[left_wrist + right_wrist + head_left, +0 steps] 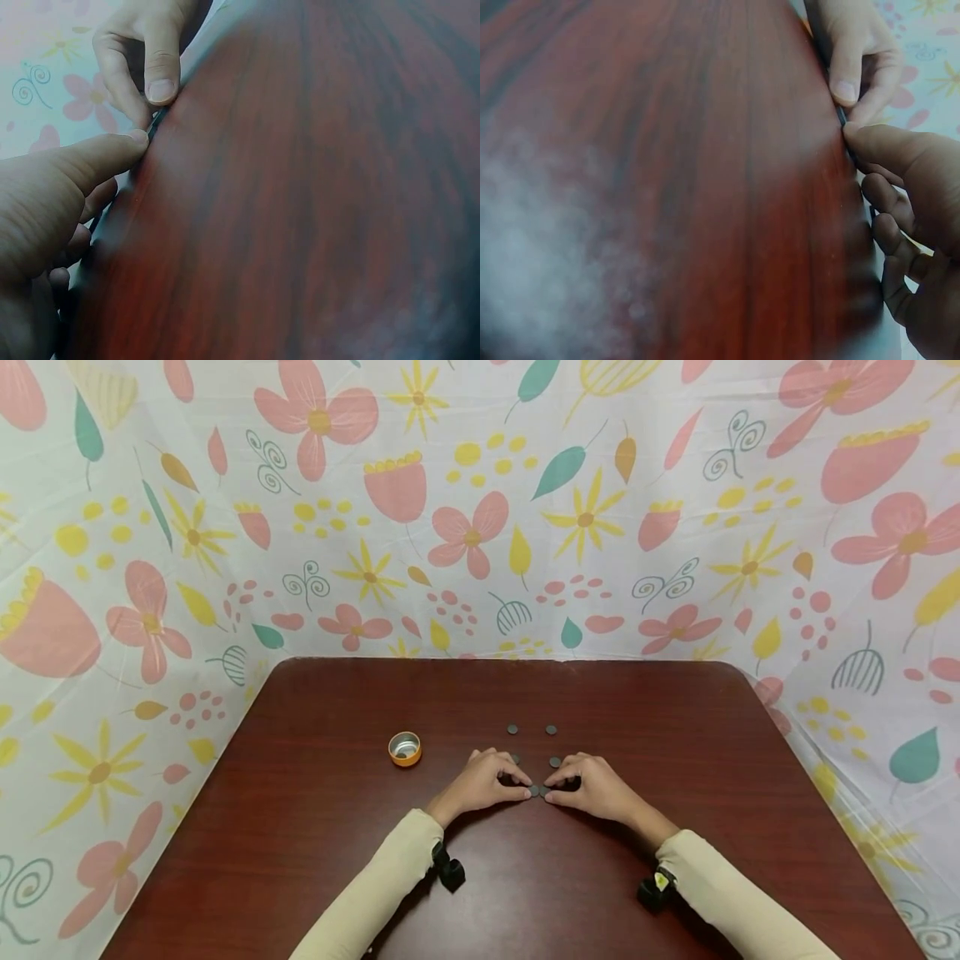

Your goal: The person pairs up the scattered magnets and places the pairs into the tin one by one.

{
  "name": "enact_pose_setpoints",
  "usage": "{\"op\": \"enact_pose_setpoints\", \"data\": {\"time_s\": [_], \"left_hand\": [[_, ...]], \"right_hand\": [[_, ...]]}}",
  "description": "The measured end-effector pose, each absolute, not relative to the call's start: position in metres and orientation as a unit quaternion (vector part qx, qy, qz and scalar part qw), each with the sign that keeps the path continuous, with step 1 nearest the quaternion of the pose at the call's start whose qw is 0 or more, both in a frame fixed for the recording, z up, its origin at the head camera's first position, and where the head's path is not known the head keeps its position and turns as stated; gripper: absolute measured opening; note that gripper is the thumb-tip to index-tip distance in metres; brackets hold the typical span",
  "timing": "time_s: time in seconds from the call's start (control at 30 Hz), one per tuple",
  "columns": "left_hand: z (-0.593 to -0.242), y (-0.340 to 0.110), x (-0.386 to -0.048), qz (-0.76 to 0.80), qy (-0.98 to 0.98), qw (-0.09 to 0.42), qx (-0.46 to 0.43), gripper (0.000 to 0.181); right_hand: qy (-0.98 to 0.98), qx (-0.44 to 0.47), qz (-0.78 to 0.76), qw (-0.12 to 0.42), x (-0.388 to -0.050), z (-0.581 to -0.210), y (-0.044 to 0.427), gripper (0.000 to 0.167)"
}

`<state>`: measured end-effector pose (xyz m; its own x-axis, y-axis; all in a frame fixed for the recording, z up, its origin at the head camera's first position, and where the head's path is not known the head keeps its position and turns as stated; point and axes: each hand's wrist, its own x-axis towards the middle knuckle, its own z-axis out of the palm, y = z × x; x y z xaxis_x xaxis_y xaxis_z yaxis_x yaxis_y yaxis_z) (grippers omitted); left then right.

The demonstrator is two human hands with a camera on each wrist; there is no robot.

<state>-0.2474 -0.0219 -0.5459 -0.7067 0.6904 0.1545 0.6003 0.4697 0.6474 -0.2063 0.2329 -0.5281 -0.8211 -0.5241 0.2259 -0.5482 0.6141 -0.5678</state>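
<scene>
In the head view my left hand (483, 783) pinches a small dark grey disc (534, 791) flat on the table between thumb and forefinger. Facing it, my right hand (596, 787) pinches a second such disc (544, 792); the two discs sit edge to edge or nearly so. Both wrist views show the thumb and forefinger of each hand meeting low at the tabletop, with only a thin dark sliver visible between them. Beyond the hands lie more discs: a far-left one (512, 729), a far-right one (551, 730), and a nearer one (555, 762) by the right fingers. Another (515, 760) is partly hidden by the left fingers.
A small round tin (405, 760) with an orange outer wall and silvery inside stands left of the hands, something dark at its bottom. The reddish-brown wooden table (315, 852) ends at a flower-patterned curtain (472, 602) at the back and sides.
</scene>
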Motion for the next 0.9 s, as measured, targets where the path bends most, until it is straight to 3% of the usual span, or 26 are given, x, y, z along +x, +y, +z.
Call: {"op": "enact_pose_setpoints", "data": {"time_s": [0.3, 0.53, 0.9], "left_hand": [[-0.548, -0.023, -0.249, 0.356, 0.853, 0.066, 0.376, 0.016], [-0.544, -0.042, -0.245, 0.401, 0.827, 0.073, 0.387, 0.040], [-0.499, -0.096, -0.233, 0.446, 0.819, 0.058, 0.356, 0.056]], "right_hand": [[-0.899, 0.296, 0.324, 0.011, -0.206, -0.527, 0.233, 0.018], [-0.903, 0.293, 0.314, 0.000, -0.208, -0.524, 0.240, 0.027], [-0.895, 0.302, 0.329, -0.010, -0.213, -0.513, 0.244, 0.032]]}}
